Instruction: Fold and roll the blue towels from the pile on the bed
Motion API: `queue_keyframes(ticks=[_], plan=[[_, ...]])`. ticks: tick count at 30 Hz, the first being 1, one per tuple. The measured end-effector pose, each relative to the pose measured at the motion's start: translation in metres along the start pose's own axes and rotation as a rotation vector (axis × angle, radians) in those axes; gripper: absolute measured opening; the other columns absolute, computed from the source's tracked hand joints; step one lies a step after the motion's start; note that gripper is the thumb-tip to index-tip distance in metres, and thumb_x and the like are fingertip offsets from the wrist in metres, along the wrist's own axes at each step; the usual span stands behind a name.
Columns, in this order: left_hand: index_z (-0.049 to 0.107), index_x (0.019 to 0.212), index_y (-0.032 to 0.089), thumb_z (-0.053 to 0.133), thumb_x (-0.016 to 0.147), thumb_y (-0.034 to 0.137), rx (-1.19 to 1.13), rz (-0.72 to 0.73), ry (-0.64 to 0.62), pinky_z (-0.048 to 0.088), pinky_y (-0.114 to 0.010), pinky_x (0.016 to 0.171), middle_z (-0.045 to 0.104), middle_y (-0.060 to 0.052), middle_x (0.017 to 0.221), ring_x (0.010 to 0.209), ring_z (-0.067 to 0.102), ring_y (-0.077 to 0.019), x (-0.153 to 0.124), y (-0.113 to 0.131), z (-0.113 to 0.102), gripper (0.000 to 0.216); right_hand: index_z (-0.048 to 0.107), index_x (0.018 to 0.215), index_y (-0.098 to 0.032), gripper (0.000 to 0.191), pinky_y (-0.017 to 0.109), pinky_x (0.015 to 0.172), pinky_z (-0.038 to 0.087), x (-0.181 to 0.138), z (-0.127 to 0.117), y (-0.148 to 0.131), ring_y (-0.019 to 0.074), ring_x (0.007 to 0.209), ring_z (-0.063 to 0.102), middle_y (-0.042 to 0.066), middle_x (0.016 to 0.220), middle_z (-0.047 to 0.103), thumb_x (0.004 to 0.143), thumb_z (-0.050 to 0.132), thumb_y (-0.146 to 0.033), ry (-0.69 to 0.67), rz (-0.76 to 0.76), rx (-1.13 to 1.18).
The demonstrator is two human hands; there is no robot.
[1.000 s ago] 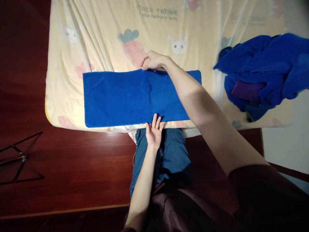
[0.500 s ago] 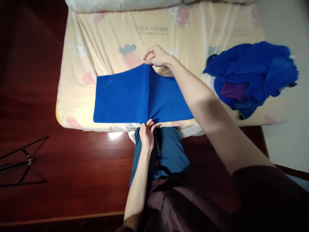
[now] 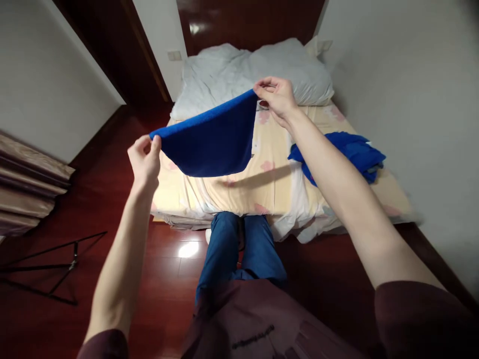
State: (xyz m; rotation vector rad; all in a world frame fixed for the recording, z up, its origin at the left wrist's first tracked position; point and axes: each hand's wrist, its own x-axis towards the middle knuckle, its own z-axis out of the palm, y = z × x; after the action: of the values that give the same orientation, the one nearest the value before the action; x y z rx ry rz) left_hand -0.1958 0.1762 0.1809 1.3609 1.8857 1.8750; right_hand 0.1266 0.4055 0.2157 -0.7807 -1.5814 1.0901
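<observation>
A blue cloth [image 3: 213, 139], seemingly folded double along its top edge, hangs in the air above the bed. My left hand [image 3: 145, 155] pinches its left upper corner between thumb and fingers. Higher up and to the right, my right hand [image 3: 276, 97] grips the other upper corner, so the top edge slants upward to the right. The cloth's lower edge hangs loose, apart from the bedsheet. To the right on the bed lies a crumpled pile of blue cloths [image 3: 344, 152], partly hidden behind my right forearm.
The bed [image 3: 277, 187] has a yellow patterned sheet and grey pillows [image 3: 292, 70] at its far end. A black tripod-like stand [image 3: 71, 264] is on the dark red floor at left, near a striped curtain [image 3: 30, 189]. A white wall [image 3: 411, 99] borders the right side.
The cloth, spread on the bed before with my hands at its middle, is now lifted and hangs folded. My left hand has moved up and left. The view has tilted up.
</observation>
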Motion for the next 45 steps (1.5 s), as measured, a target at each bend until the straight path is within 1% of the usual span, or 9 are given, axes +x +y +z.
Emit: queue_keyframes(ticks=[5,12,18,20,25,31,37,42,45], plan=[[0.064,0.080,0.015,0.083,0.084,0.046,-0.068,-0.045,-0.050,0.031,-0.027,0.062,0.053,0.003,0.062,0.071,0.053,-0.0101,0.052,0.060,-0.006,0.036,0.072,0.099,-0.028,0.044,0.034,0.073,0.066,-0.027,-0.014,-0.053,0.0252,0.098,0.075,0.002,0.086,0.076,0.068,0.100,-0.042,0.039,-0.112,-0.016],[0.055,0.076,0.018,0.075,0.081,0.054,-0.035,-0.074,-0.139,0.025,-0.031,0.068,0.043,0.003,0.050,0.098,0.064,-0.0157,0.075,0.095,-0.012,0.041,0.074,0.094,-0.027,0.042,0.038,0.080,0.068,-0.054,-0.040,-0.075,0.0268,0.102,0.076,0.004,0.090,0.078,0.066,0.101,-0.042,0.134,-0.163,-0.072],[0.060,0.083,0.017,0.080,0.081,0.052,-0.088,-0.053,-0.248,0.026,-0.032,0.069,0.053,0.000,0.059,0.110,0.065,-0.0162,0.056,0.096,-0.013,0.040,0.073,0.096,-0.021,0.042,0.034,0.079,0.067,-0.080,-0.059,-0.075,0.0234,0.097,0.075,0.006,0.092,0.076,0.068,0.101,-0.034,0.091,-0.081,-0.070],[0.065,0.089,0.016,0.086,0.078,0.051,-0.112,-0.062,-0.283,0.031,-0.032,0.070,0.061,-0.001,0.069,0.106,0.064,-0.0161,0.045,0.088,-0.018,0.042,0.074,0.097,-0.019,0.040,0.033,0.078,0.066,-0.099,-0.065,-0.076,0.0215,0.094,0.075,0.006,0.092,0.076,0.070,0.100,-0.031,0.079,-0.021,-0.071],[0.079,0.085,0.016,0.104,0.050,0.048,-0.242,-0.106,-0.335,0.042,-0.028,0.068,0.077,-0.007,0.101,0.083,0.062,-0.0136,0.004,0.070,-0.034,0.054,0.078,0.098,-0.017,0.042,0.030,0.073,0.064,-0.167,-0.077,-0.079,0.0194,0.085,0.076,0.006,0.087,0.077,0.067,0.101,-0.032,0.042,0.141,-0.077],[0.084,0.083,0.013,0.103,0.057,0.046,-0.174,-0.203,-0.509,0.040,-0.025,0.057,0.071,-0.007,0.073,0.065,0.058,-0.0121,-0.027,0.074,-0.046,0.047,0.082,0.094,-0.019,0.052,0.026,0.066,0.063,-0.215,-0.092,-0.077,0.0150,0.070,0.072,0.004,0.082,0.077,0.052,0.107,-0.033,0.057,0.345,0.009],[0.081,0.081,0.010,0.094,0.077,0.027,-0.098,-0.296,-0.543,0.044,-0.025,0.058,0.073,-0.011,0.078,0.072,0.066,-0.0160,-0.013,0.048,-0.020,0.022,0.080,0.086,-0.015,0.025,0.023,0.065,0.063,-0.191,-0.083,-0.047,0.0153,0.072,0.074,0.008,0.081,0.076,0.068,0.097,-0.015,0.172,0.464,0.062],[0.075,0.079,0.010,0.093,0.074,0.018,-0.040,-0.309,-0.457,0.047,-0.028,0.063,0.071,-0.008,0.074,0.072,0.069,-0.0178,0.019,0.009,0.027,0.020,0.074,0.081,-0.014,0.015,0.022,0.058,0.059,-0.139,-0.057,0.007,0.0149,0.066,0.071,0.008,0.070,0.071,0.079,0.086,-0.005,0.271,0.474,0.042],[0.072,0.082,0.010,0.093,0.076,0.023,-0.028,-0.264,-0.382,0.046,-0.029,0.067,0.066,-0.002,0.069,0.073,0.066,-0.0146,0.049,-0.005,0.057,0.025,0.069,0.081,-0.016,0.021,0.024,0.062,0.060,-0.103,-0.044,0.032,0.0144,0.066,0.071,0.004,0.068,0.068,0.079,0.089,-0.013,0.303,0.372,-0.020]])
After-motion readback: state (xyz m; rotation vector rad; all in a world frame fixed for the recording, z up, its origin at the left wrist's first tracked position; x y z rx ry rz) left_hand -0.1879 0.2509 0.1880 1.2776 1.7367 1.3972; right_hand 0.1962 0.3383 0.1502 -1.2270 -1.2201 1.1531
